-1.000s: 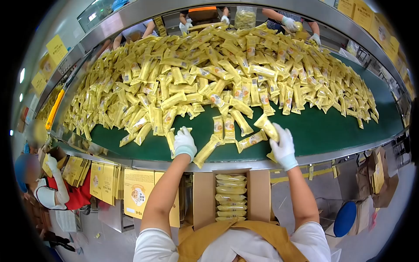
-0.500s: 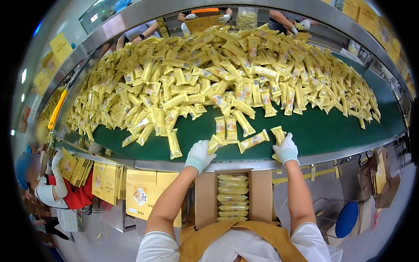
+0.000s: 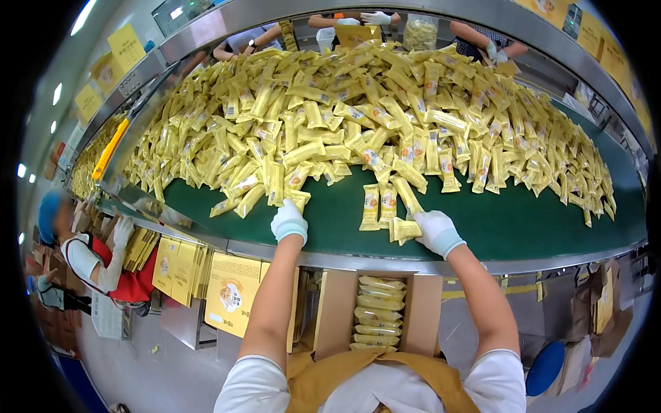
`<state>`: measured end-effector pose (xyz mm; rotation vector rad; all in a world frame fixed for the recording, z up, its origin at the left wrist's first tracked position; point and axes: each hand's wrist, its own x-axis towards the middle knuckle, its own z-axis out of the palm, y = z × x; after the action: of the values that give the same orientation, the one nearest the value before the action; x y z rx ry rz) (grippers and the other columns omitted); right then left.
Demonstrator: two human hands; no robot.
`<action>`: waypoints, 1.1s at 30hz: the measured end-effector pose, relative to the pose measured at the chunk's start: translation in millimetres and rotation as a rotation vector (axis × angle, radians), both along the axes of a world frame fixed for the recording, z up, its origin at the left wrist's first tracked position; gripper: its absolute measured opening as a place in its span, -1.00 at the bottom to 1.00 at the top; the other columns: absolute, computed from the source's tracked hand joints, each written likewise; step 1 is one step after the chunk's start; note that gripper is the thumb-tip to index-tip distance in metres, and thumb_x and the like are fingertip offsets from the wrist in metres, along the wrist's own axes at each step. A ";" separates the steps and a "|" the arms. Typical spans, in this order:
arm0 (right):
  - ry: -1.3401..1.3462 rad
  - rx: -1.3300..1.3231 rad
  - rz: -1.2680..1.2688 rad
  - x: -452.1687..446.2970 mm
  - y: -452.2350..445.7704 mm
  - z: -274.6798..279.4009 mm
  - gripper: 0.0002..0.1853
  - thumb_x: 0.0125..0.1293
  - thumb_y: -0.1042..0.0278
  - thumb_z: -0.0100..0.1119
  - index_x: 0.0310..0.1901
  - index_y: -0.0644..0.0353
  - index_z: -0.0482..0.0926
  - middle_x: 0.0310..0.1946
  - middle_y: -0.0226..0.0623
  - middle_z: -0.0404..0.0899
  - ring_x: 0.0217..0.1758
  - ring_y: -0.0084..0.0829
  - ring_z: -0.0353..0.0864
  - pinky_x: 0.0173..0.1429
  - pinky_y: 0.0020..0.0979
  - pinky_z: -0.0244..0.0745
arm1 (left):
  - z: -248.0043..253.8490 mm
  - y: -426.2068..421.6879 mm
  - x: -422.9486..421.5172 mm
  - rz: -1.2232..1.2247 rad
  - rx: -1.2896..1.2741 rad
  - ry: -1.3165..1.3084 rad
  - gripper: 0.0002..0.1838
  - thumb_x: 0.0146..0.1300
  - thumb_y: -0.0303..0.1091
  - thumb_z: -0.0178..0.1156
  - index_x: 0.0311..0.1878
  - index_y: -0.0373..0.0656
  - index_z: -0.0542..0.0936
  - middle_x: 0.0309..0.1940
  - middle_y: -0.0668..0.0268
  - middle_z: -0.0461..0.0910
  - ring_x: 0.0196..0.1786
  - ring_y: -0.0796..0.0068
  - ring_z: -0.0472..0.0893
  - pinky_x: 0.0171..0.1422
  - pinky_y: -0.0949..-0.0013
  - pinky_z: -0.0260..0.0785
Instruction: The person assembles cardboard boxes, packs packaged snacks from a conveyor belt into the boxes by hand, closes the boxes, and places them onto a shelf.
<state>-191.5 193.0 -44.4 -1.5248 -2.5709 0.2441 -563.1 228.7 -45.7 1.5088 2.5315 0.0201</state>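
head view: right hand [image 3: 435, 233] sits just right of the small loose group on the green table [image 3: 337, 242]. fingers curled, looks closed on right end of crosswise packet [image 3: 407, 230], which points left from the hand, long axis left-right. two side-by-side packets [image 3: 370, 208] lie farther left and far, long axes near-far, so across the crosswise one. slanted packet [image 3: 405, 193] runs far-left to near-right, near end close to right hand. right hand is the nearer one to this group; left hand [image 3: 288, 221] well apart, at near edge of big pile [image 3: 330, 117]. left fingers part-curled, touching packet [image 3: 297, 200] just far of them; grip or not, cannot tell. open carton [image 3: 336, 303] on near side, between the forearms.
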 end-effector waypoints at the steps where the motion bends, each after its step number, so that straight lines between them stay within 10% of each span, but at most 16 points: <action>1: -0.031 0.015 0.001 1.5 -2.1 -4.5 -0.68 0.07 0.36 0.43 -0.09 0.05 0.63 -0.24 -0.22 0.69 -0.12 -0.12 0.68 0.05 -0.14 0.55 | 3.6 -5.0 0.4 -0.068 0.034 0.013 -0.48 0.18 -0.26 0.36 0.18 -0.10 0.43 -0.04 0.02 0.68 0.00 -0.02 0.71 0.07 0.05 0.58; 4: -0.066 0.212 0.012 18.3 -14.2 -10.8 -0.82 0.11 0.42 0.29 -0.23 0.09 0.56 -0.34 -0.27 0.63 -0.17 -0.19 0.67 0.01 -0.20 0.52 | 8.0 -24.1 7.5 -0.344 0.163 0.048 -0.54 0.20 -0.40 0.25 0.19 0.02 0.45 -0.15 0.13 0.69 -0.13 0.05 0.73 -0.09 0.02 0.57; 8: -0.119 0.454 -0.105 46.2 -37.6 -18.5 -0.66 0.20 0.17 0.30 -0.06 0.14 0.55 -0.19 -0.25 0.60 -0.01 -0.21 0.59 0.12 -0.17 0.44 | -27.0 -39.0 11.7 -0.973 0.477 0.307 -0.35 0.24 -0.15 0.32 0.40 -0.02 0.39 0.09 0.18 0.60 0.21 0.11 0.59 0.35 0.00 0.37; 12: -0.173 0.282 -0.115 34.7 -68.8 2.3 0.07 0.07 -0.31 0.41 0.45 0.31 0.24 0.31 0.00 0.41 0.28 -0.08 0.40 0.32 -0.10 0.32 | -13.9 -61.0 15.3 -1.003 0.416 0.198 0.02 0.17 0.22 0.35 0.52 -0.24 0.22 0.19 -0.01 0.49 0.30 0.01 0.48 0.42 -0.04 0.25; 19: -0.399 -0.170 -0.125 36.0 -39.3 33.5 0.22 -0.15 -0.42 0.48 0.42 0.35 0.31 0.12 -0.08 0.55 0.12 -0.12 0.46 0.24 -0.17 0.34 | 21.4 -52.4 26.4 -0.859 0.023 0.081 0.25 -0.03 0.33 0.45 0.52 -0.40 0.16 0.13 -0.03 0.51 0.16 0.04 0.52 0.31 0.12 0.30; 23: -0.167 -0.254 -0.230 16.8 -3.1 54.5 -0.10 -0.15 -0.43 0.45 0.06 0.25 0.66 -0.05 -0.05 0.61 0.10 -0.08 0.47 0.25 -0.19 0.37 | 25.2 -47.1 16.4 -0.961 -0.118 0.079 0.31 -0.10 0.33 0.50 0.53 -0.40 0.13 0.18 -0.02 0.50 0.21 0.02 0.52 0.32 0.15 0.31; 28: 0.848 -0.681 -0.393 -2.1 48.9 55.6 -0.33 0.13 -0.13 0.51 -0.02 0.41 0.69 -0.26 -0.26 0.73 -0.34 -0.50 0.68 -0.20 -0.46 0.59 | 2.5 -11.9 -7.1 -0.344 0.350 -1.238 -0.27 0.01 -0.18 0.62 0.21 -0.26 0.52 0.00 0.16 0.69 -0.05 0.44 0.68 0.04 0.33 0.56; 33: 0.909 -0.855 -0.491 -26.5 79.2 14.6 -0.17 0.03 -0.21 0.53 0.12 0.42 0.64 -0.04 -0.15 0.72 -0.05 -0.41 0.69 0.10 -0.41 0.55 | -5.1 62.6 2.3 -0.081 0.468 -1.405 -0.34 0.13 -0.22 0.55 0.20 -0.39 0.51 -0.02 0.20 0.70 -0.07 0.44 0.67 0.07 0.37 0.54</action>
<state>-218.0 272.2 -29.8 -1.6093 -1.3520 1.6465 -560.7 291.4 -50.8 1.0197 1.3200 1.2272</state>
